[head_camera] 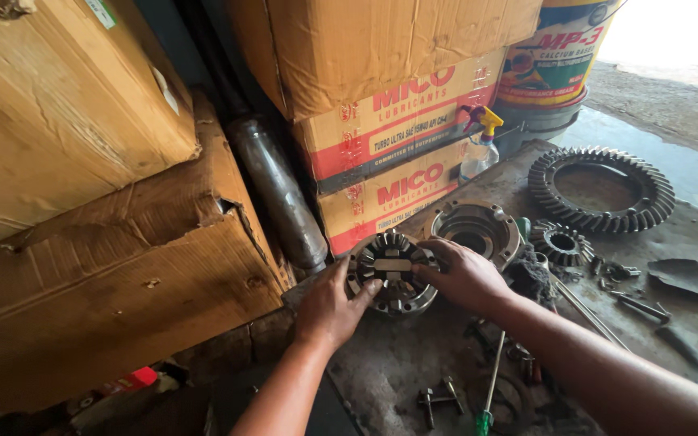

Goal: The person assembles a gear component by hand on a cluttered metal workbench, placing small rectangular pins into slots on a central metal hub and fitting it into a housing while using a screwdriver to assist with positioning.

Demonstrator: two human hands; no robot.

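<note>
both hands were on the differential gear housing (391, 271) at the greasy tabletop (397, 355) edge, left hand (329, 307) and right hand (464, 276) fingers wrapped round its rim. gears looked seated inside; cover half (475, 229) sat just behind, unfitted.

Two stacked cartons with red bands (401, 145) at centre back, plain brown carton (373, 44) on top of them, large worn brown boxes (82, 202) at left, yellow-labelled bucket (551, 56) top right, perhaps a small white label (100, 12) at upper left
</note>
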